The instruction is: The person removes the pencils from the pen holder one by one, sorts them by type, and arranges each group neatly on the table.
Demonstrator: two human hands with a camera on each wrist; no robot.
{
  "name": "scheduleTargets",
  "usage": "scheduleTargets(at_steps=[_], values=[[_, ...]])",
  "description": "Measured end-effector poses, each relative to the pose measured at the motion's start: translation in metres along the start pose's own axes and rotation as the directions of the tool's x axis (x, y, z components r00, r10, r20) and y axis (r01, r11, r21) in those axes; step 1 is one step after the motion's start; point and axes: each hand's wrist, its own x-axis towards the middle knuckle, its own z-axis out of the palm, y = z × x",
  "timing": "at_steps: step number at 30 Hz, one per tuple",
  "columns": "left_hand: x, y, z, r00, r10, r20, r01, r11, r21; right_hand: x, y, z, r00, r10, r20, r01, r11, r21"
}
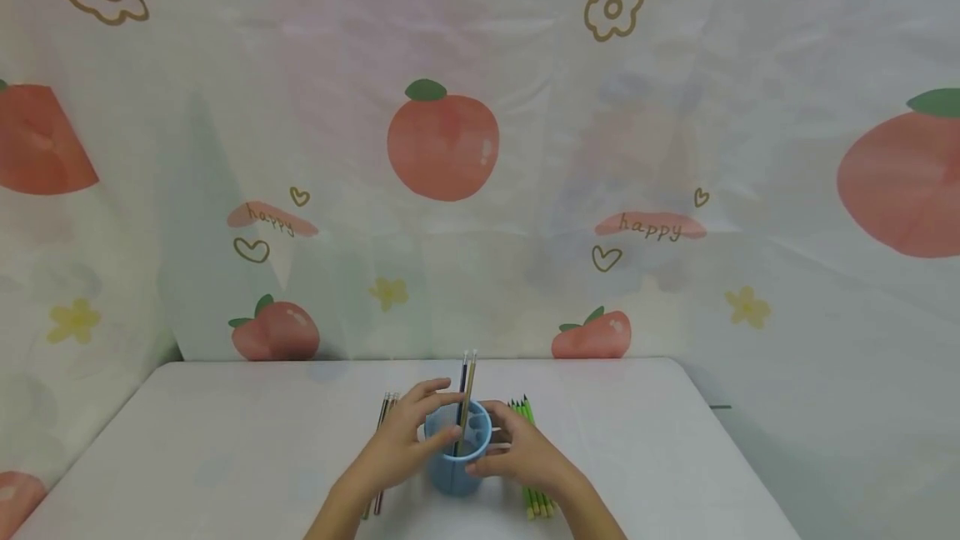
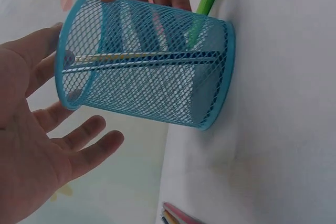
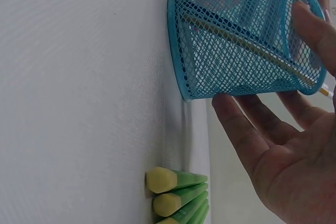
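A light blue mesh pen cup (image 1: 457,477) stands on the table, with compartments at its right inner side. Two pencils (image 1: 468,382), one dark and one gold, stand in it, leaning on the rim. My left hand (image 1: 408,432) is at the cup's left, fingers spread around the pencils; its thumb tip appears close to them. In the left wrist view, this left hand (image 2: 39,129) has extended fingers beside the rim. My right hand (image 1: 521,448) holds the cup's right side. In the right wrist view, the thumb (image 3: 312,30) lies by the rim and the fingers curve below the wall.
Several green pencils (image 1: 536,498) lie together right of the cup, beneath the right forearm. More pencils (image 1: 385,407) lie on the left, partly hidden by the left hand. The white table (image 1: 225,440) meets a fruit-patterned cloth (image 1: 465,273) at its back edge.
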Motion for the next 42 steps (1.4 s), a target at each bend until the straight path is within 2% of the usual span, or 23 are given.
scheduleTargets(at_steps=[4, 9, 13, 30, 42], values=[[-0.001, 0.001, 0.003, 1.000, 0.011, 0.026, -0.012, 0.999, 0.033, -0.001, 0.000, 0.000, 1.000, 0.006, 0.005, -0.006, 1.000, 0.004], [0.000, 0.001, 0.004, 0.999, 0.026, 0.031, -0.027, 0.998, 0.058, -0.001, -0.002, -0.001, 1.000, 0.008, 0.004, -0.008, 1.000, 0.001], [-0.001, 0.002, 0.003, 0.999, 0.007, 0.036, -0.009, 0.999, 0.052, -0.001, -0.003, 0.000, 1.000, 0.008, 0.008, -0.008, 1.000, 0.009], [0.002, 0.002, -0.003, 1.000, -0.011, 0.004, 0.010, 0.999, 0.030, 0.001, -0.001, 0.000, 1.000, 0.010, -0.006, -0.010, 1.000, -0.012], [-0.002, 0.009, -0.009, 0.998, 0.005, -0.061, -0.004, 1.000, 0.031, 0.002, 0.003, 0.001, 1.000, -0.005, -0.007, 0.005, 1.000, -0.019]])
